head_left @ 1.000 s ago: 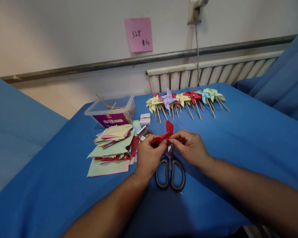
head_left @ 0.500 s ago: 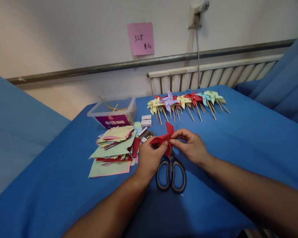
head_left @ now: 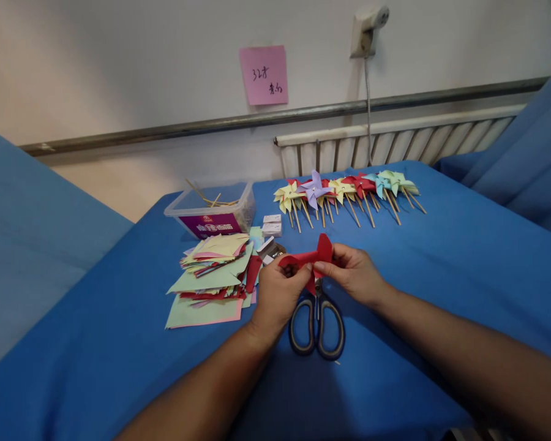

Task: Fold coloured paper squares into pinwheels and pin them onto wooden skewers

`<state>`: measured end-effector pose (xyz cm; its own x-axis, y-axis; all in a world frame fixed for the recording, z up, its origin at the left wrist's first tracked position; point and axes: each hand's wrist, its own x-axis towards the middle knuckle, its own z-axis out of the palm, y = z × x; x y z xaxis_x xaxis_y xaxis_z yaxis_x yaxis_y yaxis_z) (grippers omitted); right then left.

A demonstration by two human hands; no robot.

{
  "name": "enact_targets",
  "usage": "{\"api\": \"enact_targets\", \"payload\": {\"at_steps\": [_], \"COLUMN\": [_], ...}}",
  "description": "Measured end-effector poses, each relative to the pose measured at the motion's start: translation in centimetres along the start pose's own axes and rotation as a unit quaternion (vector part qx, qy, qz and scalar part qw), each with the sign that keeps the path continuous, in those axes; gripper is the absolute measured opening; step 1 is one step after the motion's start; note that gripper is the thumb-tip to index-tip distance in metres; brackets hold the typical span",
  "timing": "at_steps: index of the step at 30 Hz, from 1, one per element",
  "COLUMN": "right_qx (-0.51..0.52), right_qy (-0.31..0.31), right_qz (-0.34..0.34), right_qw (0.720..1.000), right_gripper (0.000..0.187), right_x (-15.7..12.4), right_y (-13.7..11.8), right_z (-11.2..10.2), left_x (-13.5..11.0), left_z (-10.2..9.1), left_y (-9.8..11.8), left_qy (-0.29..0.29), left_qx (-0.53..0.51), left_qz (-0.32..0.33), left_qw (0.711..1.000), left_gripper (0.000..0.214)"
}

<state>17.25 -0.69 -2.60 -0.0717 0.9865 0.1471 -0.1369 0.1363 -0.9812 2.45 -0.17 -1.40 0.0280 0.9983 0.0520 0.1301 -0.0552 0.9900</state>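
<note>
A red paper pinwheel (head_left: 322,250), partly folded, is held up between both hands over the table. My left hand (head_left: 281,288) pinches its centre and left side with thumb and fingers. My right hand (head_left: 352,273) is closed on its right side, thumb pressed near the middle. Fingers hide part of the folds. Just below lies a pair of scissors (head_left: 333,331) with dark handles toward me; its blades are mostly covered by the hands and paper. Beside my left hand sits a small open box (head_left: 269,248) with shiny bits in it.
Coloured paper sheets (head_left: 206,311) are stacked at left. Behind them stands a clear plastic tub (head_left: 248,199) with thin sticks. Small white boxes (head_left: 272,228) lie near it. Finished pinwheels (head_left: 314,190) on sticks line the back of the blue-covered table (head_left: 417,294), before a radiator (head_left: 404,138).
My right fingers have moved round the red paper's right side, and its upright blade has shifted right and slightly down. My left hand keeps its pinch.
</note>
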Motion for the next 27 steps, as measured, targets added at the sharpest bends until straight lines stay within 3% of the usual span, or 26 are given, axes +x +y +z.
{"api": "enact_targets", "payload": {"at_steps": [10,19,27], "right_qx": [-0.072,-0.066,-0.082], "right_qy": [0.008,0.017,0.046], "right_qz": [-0.027,-0.033,-0.036], "right_qw": [0.997,0.997,0.995], "right_gripper": [0.016,0.013,0.015], "right_x": [-0.5,-0.6,-0.5], "right_y": [0.0,0.1,0.4], "right_z": [-0.1,0.0,0.2], "left_x": [-0.4,-0.8,-0.7], "left_z": [0.1,0.0,0.0], "left_y": [0.7,1.8,0.8], "left_qy": [0.015,0.001,-0.015], "left_qx": [0.052,0.080,0.056], "left_qz": [0.035,0.045,0.042], "left_qw": [0.998,0.996,0.997], "left_gripper": [0.014,0.012,0.013]}}
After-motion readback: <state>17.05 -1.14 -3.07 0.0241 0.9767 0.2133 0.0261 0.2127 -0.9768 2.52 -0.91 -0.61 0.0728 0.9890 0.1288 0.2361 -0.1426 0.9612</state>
